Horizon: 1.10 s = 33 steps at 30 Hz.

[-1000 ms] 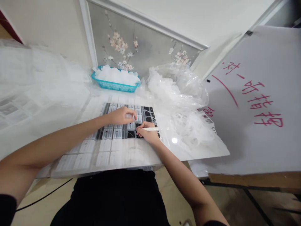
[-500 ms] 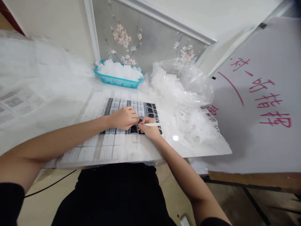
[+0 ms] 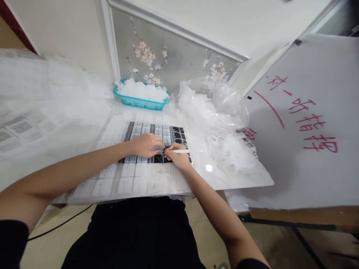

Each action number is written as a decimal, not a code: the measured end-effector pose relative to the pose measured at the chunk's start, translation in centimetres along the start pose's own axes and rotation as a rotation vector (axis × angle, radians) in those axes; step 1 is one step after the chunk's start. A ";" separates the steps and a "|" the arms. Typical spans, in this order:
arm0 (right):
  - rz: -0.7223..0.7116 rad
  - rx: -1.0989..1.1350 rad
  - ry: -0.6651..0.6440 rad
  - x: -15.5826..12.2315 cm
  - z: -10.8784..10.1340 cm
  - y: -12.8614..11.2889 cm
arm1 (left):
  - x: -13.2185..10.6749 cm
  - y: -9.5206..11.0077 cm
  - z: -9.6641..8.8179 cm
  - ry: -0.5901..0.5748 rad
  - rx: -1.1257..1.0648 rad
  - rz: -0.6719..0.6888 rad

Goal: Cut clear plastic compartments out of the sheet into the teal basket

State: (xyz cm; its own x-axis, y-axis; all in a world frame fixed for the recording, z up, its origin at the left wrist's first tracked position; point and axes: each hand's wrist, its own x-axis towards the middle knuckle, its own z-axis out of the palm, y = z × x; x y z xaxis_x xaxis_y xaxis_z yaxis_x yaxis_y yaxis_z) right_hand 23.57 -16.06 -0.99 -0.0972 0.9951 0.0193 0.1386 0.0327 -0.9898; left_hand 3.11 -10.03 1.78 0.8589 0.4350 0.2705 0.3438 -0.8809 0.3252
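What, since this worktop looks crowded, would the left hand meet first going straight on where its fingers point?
Most likely the right hand, close ahead of the left hand over the black sheet; it holds a thin white stick. Whether the two hands already touch is unclear.

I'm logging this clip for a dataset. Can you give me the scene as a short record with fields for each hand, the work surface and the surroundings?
Left: left hand lies curled on the dark sheet of clear plastic pieces; cannot tell whether it pinches one.
Right: right hand holds a thin white stick, near end by the left fingertips.
Surface: white table, more clear pieces in rows nearer the person.
Back: turquoise basket heaped with white pieces.
Right side: crumpled clear plastic; white board with red writing.
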 end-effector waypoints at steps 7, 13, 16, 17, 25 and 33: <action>-0.008 -0.049 0.003 0.0 0.3 -0.1 | -0.1 -0.3 0.0 -0.024 0.054 0.009; -0.023 -0.093 0.016 -0.1 0.3 0.2 | 0.0 0.0 0.0 -0.056 0.140 0.035; -0.045 -0.154 0.004 0.1 0.3 0.3 | 0.1 0.6 0.4 -0.034 0.063 0.040; -0.047 -0.170 -0.005 0.2 0.3 0.3 | 0.2 0.7 0.6 0.013 -0.022 0.006; 0.050 -0.057 -0.058 0.6 0.1 -0.3 | 1.7 -1.9 -3.1 1.169 -0.897 -0.546; -0.032 -0.002 0.058 3.2 -4.7 -0.5 | 3.0 -0.1 -3.4 0.894 -0.926 -0.615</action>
State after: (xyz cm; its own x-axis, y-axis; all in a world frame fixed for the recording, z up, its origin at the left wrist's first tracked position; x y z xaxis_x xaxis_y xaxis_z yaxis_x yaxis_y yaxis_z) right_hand 27.77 -12.48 0.25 -0.0443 0.9973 0.0594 0.1379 0.0650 -0.9883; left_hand 4.38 -8.01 5.63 0.0229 0.9731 0.2294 -0.0999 -0.2261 0.9690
